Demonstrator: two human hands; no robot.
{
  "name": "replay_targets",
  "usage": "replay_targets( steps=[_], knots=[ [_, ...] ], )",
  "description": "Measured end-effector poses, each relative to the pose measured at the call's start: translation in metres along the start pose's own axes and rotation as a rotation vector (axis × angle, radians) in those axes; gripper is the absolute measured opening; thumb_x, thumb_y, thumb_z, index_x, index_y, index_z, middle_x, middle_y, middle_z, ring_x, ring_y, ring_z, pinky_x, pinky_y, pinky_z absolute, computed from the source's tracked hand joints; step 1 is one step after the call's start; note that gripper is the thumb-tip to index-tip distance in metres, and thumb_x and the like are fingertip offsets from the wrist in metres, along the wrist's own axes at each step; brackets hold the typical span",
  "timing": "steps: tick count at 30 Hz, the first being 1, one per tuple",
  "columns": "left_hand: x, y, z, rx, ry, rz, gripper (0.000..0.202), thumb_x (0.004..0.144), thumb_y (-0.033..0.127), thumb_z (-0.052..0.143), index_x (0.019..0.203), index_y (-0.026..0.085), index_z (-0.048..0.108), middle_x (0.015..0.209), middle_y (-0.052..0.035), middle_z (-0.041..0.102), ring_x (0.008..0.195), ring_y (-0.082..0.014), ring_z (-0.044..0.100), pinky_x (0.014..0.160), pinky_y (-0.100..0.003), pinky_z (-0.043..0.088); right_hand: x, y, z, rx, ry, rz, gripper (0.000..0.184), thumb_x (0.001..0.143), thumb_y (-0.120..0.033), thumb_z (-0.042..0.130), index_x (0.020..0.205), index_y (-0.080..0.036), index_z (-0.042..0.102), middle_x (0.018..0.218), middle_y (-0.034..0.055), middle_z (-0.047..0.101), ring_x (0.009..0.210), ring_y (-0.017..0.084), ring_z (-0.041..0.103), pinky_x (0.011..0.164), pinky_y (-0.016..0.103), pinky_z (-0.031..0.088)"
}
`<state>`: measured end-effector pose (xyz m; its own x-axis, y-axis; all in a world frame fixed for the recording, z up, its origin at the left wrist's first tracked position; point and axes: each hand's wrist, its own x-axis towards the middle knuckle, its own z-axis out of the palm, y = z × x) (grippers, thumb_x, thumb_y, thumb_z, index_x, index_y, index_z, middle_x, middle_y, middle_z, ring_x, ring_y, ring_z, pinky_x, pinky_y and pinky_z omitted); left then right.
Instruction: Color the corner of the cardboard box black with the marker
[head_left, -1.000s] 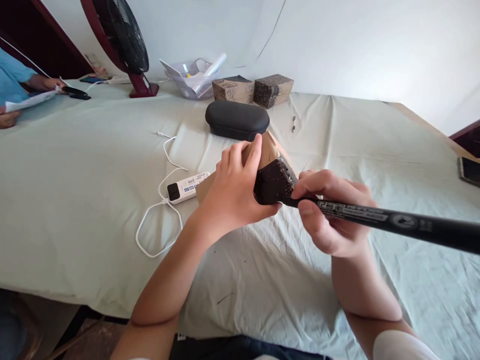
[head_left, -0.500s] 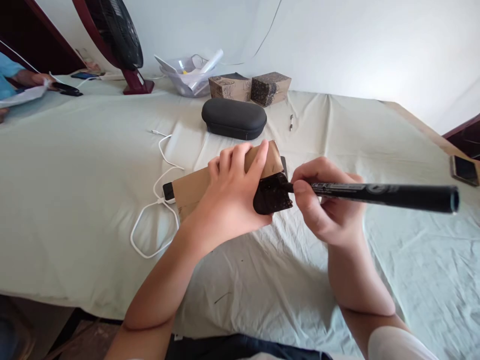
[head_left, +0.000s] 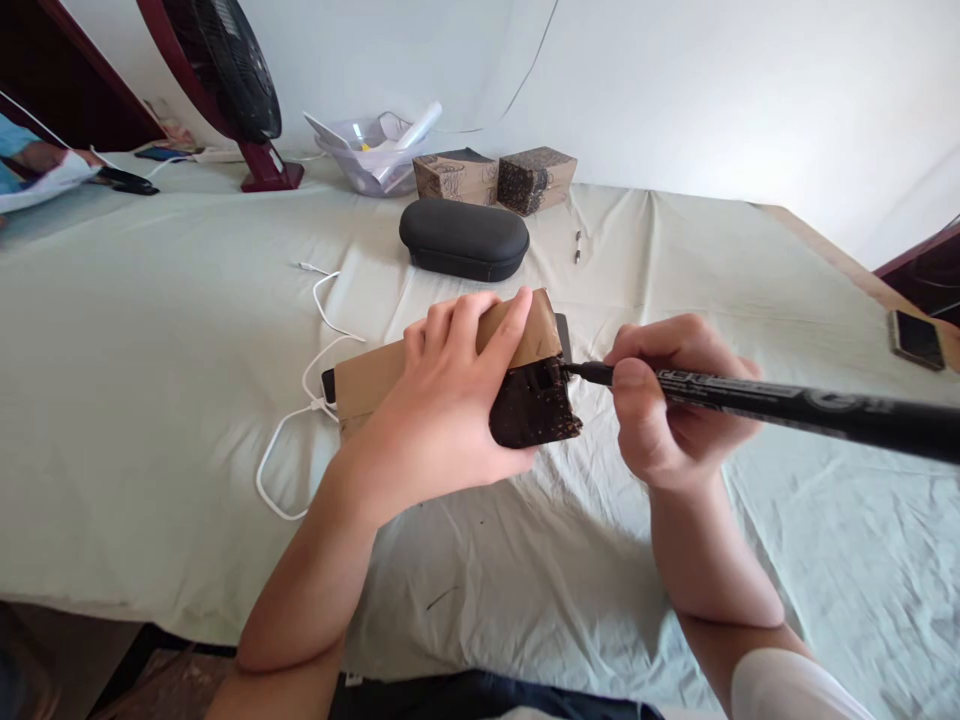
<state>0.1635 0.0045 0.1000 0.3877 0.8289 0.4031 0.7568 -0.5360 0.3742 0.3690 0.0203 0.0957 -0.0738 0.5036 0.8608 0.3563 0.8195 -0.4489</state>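
My left hand (head_left: 442, 400) is closed around a brown cardboard box (head_left: 371, 380), thumb below and fingers over the top. The side of the box towards me is coloured black (head_left: 529, 405) near its right end, with small brown specks along the edge. In my right hand (head_left: 679, 400) is a black marker (head_left: 765, 400), pinched between thumb and fingers. Its tip touches or nearly touches the box's right edge beside the black patch. A dark flat object (head_left: 562, 335) shows partly behind the box. A white cable (head_left: 311, 405) lies left of the box, by a small dark device (head_left: 328, 385).
Beyond the box lies a black hard case (head_left: 465, 240). Two patterned cardboard boxes (head_left: 536, 180), a plastic bowl of items (head_left: 360, 165) and a fan (head_left: 270, 170) stand near the wall. A phone (head_left: 915, 340) rests at right. Another person's hand (head_left: 45, 160) appears at far left.
My right hand has drawn slightly right with the marker, showing more of its tip. The box has shifted a little left and tilted in my left hand.
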Motion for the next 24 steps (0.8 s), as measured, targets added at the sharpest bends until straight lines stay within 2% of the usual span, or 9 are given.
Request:
replay_targets(
  steps=[4,10,15,19,22,24],
  knots=[
    [-0.002,-0.003,-0.007,-0.036,0.039,0.020,0.125,0.069,0.045,0.093,0.172,0.038,0.023,0.158,-0.0122,0.040,0.149,-0.0501,0.037,0.128,-0.075,0.029,0.001,0.004,0.002,0.032,0.005,0.020,0.019,0.103,-0.029,0.062,0.085,-0.024,0.063,0.064,-0.0027,0.055,0.048,0.011,0.042,0.046,0.029,0.036],
    [-0.006,-0.012,-0.021,-0.115,0.057,0.029,0.125,0.069,0.047,0.093,0.172,0.043,0.022,0.153,-0.0095,0.043,0.152,-0.0491,0.037,0.128,-0.072,0.036,0.002,0.015,0.006,0.070,0.010,0.097,0.025,0.106,-0.035,0.062,0.083,-0.023,0.064,0.066,-0.0019,0.055,0.052,0.012,0.045,0.050,0.029,0.039],
    [-0.010,-0.023,-0.035,-0.142,0.128,0.026,0.119,0.074,0.058,0.087,0.173,0.038,0.025,0.155,-0.0107,0.042,0.154,-0.0462,0.038,0.131,-0.065,0.037,0.000,0.021,0.009,0.120,-0.002,0.198,0.031,0.104,-0.043,0.063,0.082,-0.023,0.061,0.066,-0.0027,0.054,0.052,0.012,0.045,0.051,0.029,0.038],
    [-0.014,-0.032,-0.039,-0.199,0.117,0.011,0.118,0.076,0.068,0.086,0.173,0.046,0.023,0.157,-0.0067,0.041,0.157,-0.0455,0.036,0.131,-0.060,0.041,0.000,0.019,0.010,0.245,-0.031,0.276,0.036,0.105,-0.050,0.062,0.080,-0.024,0.056,0.062,-0.0038,0.048,0.048,0.011,0.040,0.047,0.028,0.034],
    [-0.013,-0.036,-0.035,-0.212,0.132,-0.027,0.121,0.075,0.070,0.086,0.174,0.044,0.021,0.156,-0.0089,0.040,0.157,-0.0436,0.035,0.131,-0.062,0.039,0.002,0.013,0.011,0.316,0.006,0.243,0.037,0.106,-0.049,0.060,0.080,-0.025,0.053,0.059,-0.0052,0.042,0.043,0.012,0.037,0.045,0.028,0.033],
    [-0.012,-0.038,-0.031,-0.226,0.154,-0.082,0.123,0.074,0.068,0.088,0.174,0.044,0.021,0.154,-0.0094,0.040,0.156,-0.0432,0.035,0.131,-0.064,0.038,0.001,0.007,0.012,0.317,0.095,0.136,0.032,0.106,-0.046,0.061,0.082,-0.026,0.054,0.061,-0.0049,0.045,0.042,0.011,0.039,0.045,0.029,0.035]
  ],
)
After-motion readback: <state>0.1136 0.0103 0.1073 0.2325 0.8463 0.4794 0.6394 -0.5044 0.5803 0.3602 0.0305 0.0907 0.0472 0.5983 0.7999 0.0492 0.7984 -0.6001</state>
